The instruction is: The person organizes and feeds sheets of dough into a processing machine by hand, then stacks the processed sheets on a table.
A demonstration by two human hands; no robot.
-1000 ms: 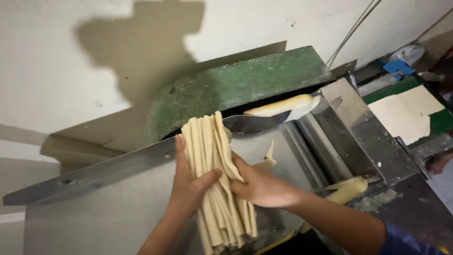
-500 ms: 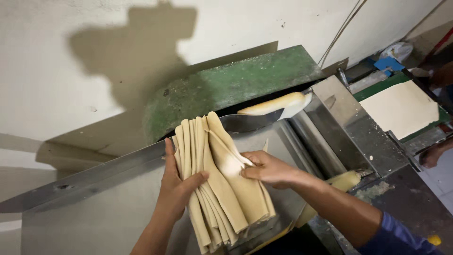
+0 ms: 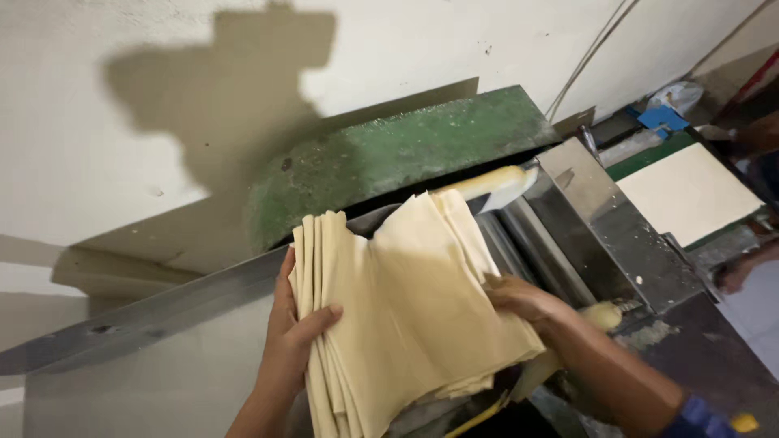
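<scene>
Left hand [image 3: 294, 341] clamps the edge of a folded stack of pale yellow dough sheets [image 3: 406, 308], thumb across the front; stack leans against the green-topped steel roller machine [image 3: 389, 158]. Right hand [image 3: 523, 298] presses the stack's far side; its fingers seem tucked behind, grip unclear.

**Packages, Labels, Signs and Screens**

No labels, signs or screens are visible on the machine or the wall. Two items at the upper right may be packaging. A crumpled white plastic bag [image 3: 682, 92] lies at the foot of the wall. Just below and to its left is a small blue item [image 3: 661, 118], flat and roughly rectangular; its kind cannot be determined at this size. No markings are legible on either item.
</scene>
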